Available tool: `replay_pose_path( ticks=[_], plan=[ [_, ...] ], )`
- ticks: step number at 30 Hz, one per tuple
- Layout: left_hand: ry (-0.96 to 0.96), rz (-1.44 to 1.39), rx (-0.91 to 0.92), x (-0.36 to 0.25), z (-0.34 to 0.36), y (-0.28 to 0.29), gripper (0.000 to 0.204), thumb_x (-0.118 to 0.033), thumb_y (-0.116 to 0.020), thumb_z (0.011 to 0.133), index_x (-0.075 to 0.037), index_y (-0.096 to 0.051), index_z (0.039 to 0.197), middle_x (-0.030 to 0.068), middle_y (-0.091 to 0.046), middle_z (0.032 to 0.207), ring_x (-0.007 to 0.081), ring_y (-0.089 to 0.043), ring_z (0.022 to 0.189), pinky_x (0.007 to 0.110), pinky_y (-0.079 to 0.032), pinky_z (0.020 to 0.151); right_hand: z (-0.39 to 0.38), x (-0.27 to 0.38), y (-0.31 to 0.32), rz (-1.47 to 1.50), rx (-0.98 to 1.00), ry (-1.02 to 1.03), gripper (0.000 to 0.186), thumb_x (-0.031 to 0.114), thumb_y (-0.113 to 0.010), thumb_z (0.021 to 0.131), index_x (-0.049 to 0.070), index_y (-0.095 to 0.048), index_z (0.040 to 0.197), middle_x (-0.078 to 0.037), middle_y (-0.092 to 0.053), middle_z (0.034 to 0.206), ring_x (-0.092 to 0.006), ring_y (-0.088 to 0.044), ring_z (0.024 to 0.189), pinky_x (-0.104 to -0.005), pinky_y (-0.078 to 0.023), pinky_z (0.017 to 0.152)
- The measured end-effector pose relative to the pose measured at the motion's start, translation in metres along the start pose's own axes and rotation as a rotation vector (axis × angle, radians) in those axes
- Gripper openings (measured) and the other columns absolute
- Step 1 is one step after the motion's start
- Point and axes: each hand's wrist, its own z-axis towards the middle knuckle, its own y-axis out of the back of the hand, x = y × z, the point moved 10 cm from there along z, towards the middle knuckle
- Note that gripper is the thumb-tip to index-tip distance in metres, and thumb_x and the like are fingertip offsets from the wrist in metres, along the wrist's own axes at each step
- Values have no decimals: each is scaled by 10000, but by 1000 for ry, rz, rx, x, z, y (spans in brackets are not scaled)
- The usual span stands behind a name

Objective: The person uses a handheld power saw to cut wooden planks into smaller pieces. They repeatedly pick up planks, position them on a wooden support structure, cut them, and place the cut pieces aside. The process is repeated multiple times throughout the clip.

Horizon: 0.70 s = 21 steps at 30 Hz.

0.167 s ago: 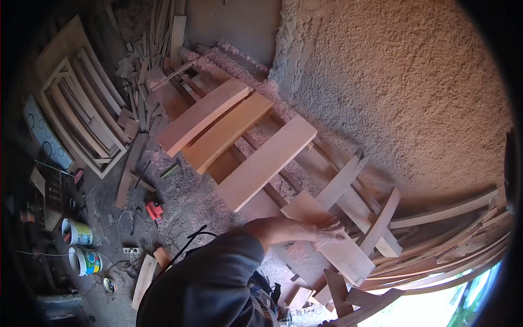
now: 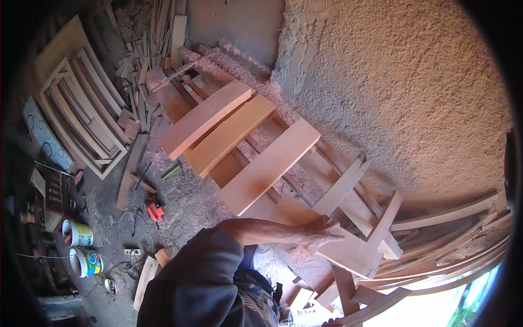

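Observation:
My left arm, in a dark sleeve, reaches rightward across the view. Its hand (image 2: 322, 231) lies over a pale plank (image 2: 354, 255), with the fingers stretched out across the wood. That hand and forearm cover part of the plank, whose near right end sticks out past the fingers. At the bottom edge, a small dark part of my right hand (image 2: 330, 322) shows beside a brown curved board (image 2: 376, 306); its fingers are too dark and cut off to read. Left of the plank, a wide pale board (image 2: 271, 165) lies across the wooden supports.
Two more boards, orange-brown (image 2: 231, 133) and reddish (image 2: 207, 117), lie farther left on the supports. A rough wall (image 2: 403, 92) rises behind. Long curved strips (image 2: 447, 253) are stacked at right. On the floor are a red power tool (image 2: 155, 211), a cable and two buckets (image 2: 86, 261).
My left hand has shifted slightly left along the plank, and the plank's angle has changed a little. The whole view has moved slightly.

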Motion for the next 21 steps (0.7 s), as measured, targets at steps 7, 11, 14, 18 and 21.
replay_pose_path(
  ticks=[7,11,14,18,21],
  plan=[
    [235,114,-561,97,-134,188,1051,-375,-959,542,-173,-537,1483,198,-476,1451,373,-438,1347,546,-359,1142,9,-9,-73,20,22,2,495,394,-445,1090,-51,-625,1213,-128,-709,1045,-248,-664,906,-440,-548,772],
    [427,301,-743,181,-215,244,1049,-321,-973,531,-135,-532,1465,175,-504,1455,362,-503,1300,516,-416,1071,-1,-30,-83,214,-196,-185,329,298,-653,1018,10,-617,1174,-114,-698,928,-171,-668,695,-285,-500,557],
    [721,343,-705,244,-290,255,1126,-230,-958,538,-94,-440,1528,174,-468,1500,382,-365,1427,521,-266,1178,0,-31,-106,232,-48,-194,338,299,-655,1014,26,-613,1208,-99,-703,942,-186,-685,709,-287,-520,561],
    [970,358,-660,339,-366,226,1120,-286,-934,590,-222,-390,1567,260,-382,1518,481,-342,1408,588,-265,1163,-4,-17,-153,210,136,-245,261,252,-643,1018,40,-635,1169,-81,-701,896,-171,-683,689,-286,-535,560],
    [1086,405,-509,396,-405,191,1156,-373,-928,645,-266,-316,1620,296,-226,1620,515,-210,1491,599,-198,1202,-1,-27,-186,180,194,-278,260,254,-643,1019,48,-635,1177,-79,-702,892,-170,-680,687,-292,-540,572]
  ],
)
